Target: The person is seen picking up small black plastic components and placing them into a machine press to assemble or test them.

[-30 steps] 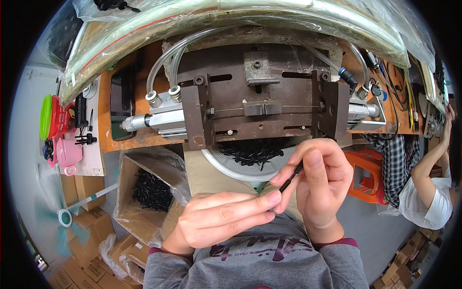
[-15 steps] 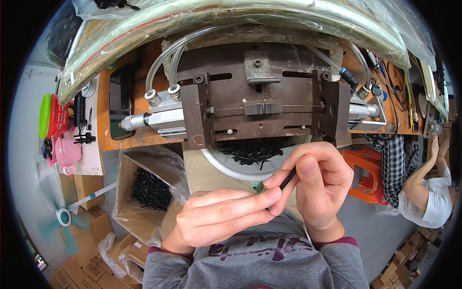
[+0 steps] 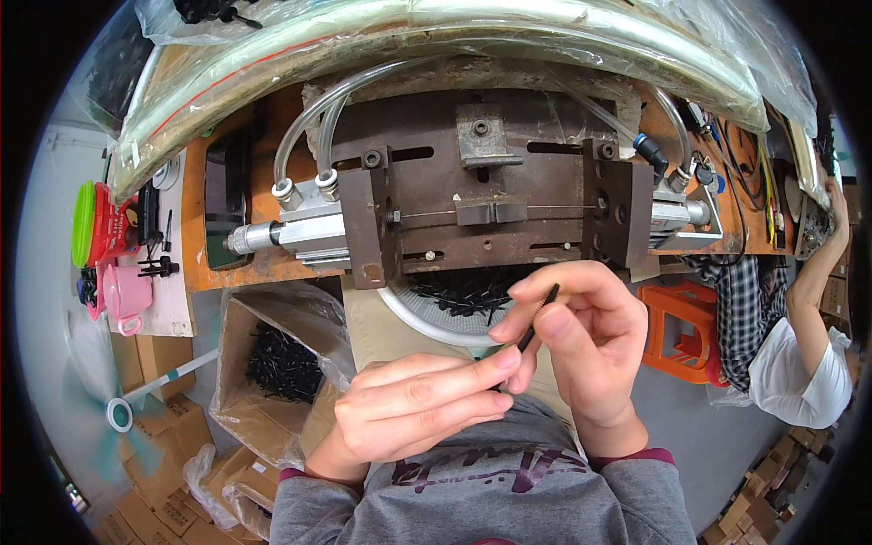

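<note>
Between my two hands is a slim black rod-shaped piece point(image 3: 529, 338), tilted, its upper end looking ridged like a thread. My right hand point(image 3: 590, 350) pinches it between thumb and fingers. Lower down, the fingertips of my left hand point(image 3: 422, 404) close on its other end, which they partly hide. Just beyond my hands stands a brown metal fixture point(image 3: 427, 173) with a small central block point(image 3: 490, 212) and a thin rod across it. A white basket point(image 3: 413, 318) of similar black pieces point(image 3: 463, 289) sits under the fixture's front edge.
On the left, a cardboard box point(image 3: 259, 418) lined with plastic holds many black pieces. Air cylinders point(image 3: 309, 232) with clear hoses point(image 3: 304, 113) flank the fixture. A pink cup point(image 3: 127, 289) stands at far left. To the right are an orange stool point(image 3: 677, 331) and another person's arm point(image 3: 808, 282).
My right hand has shifted slightly, and more of the black piece's ridged upper end now shows. At the right, the other person's arm has reached higher.
</note>
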`<state>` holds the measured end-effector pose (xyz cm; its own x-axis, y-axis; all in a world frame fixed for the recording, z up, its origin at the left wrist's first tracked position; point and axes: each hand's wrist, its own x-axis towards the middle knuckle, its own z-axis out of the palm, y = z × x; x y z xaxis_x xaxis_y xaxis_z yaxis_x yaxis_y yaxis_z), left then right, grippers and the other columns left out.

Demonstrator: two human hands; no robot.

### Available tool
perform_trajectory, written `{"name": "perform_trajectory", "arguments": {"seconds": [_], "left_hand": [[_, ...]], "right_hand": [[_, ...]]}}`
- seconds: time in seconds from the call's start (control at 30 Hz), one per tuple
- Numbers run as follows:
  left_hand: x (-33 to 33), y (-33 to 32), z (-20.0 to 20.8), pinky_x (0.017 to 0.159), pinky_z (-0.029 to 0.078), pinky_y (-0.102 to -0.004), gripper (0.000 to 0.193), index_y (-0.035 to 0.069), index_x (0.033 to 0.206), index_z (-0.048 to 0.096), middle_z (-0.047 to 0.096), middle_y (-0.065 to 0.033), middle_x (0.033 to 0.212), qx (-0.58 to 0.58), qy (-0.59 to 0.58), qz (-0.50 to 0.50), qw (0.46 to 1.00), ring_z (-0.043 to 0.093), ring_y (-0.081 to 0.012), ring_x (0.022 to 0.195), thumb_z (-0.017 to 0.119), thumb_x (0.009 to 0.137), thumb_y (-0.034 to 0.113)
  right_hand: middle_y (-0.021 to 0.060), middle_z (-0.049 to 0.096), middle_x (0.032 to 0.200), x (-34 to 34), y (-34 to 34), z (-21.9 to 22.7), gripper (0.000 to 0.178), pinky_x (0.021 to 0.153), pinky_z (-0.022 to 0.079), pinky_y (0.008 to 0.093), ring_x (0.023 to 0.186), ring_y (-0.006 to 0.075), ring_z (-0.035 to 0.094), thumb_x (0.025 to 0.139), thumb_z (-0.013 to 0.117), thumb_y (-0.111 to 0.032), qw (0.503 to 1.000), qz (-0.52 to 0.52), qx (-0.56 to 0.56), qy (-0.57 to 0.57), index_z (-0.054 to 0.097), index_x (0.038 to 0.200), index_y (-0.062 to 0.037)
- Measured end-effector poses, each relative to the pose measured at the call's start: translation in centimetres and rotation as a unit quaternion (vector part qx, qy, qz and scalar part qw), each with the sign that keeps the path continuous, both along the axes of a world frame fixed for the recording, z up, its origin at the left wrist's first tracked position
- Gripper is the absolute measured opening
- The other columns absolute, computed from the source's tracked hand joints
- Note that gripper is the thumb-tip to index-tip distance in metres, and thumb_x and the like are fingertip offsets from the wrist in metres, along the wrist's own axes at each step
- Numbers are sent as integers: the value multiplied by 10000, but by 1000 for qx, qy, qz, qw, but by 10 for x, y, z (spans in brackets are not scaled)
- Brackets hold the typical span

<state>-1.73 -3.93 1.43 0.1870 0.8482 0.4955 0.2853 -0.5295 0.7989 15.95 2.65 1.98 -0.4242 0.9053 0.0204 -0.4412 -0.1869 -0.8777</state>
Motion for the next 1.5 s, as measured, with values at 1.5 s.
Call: {"name": "perform_trajectory", "arguments": {"seconds": [1.5], "left_hand": [[25,39,-25,638,538,-269,276,33,920,716,686,-108,1180,72,289,214,930,672,-179,691,788,657,81]], "right_hand": [[63,737,907,-5,191,68,417,770,519,300,829,146,693,758,789,-404,628,-273,416,-598,750,1072,-133]]}}
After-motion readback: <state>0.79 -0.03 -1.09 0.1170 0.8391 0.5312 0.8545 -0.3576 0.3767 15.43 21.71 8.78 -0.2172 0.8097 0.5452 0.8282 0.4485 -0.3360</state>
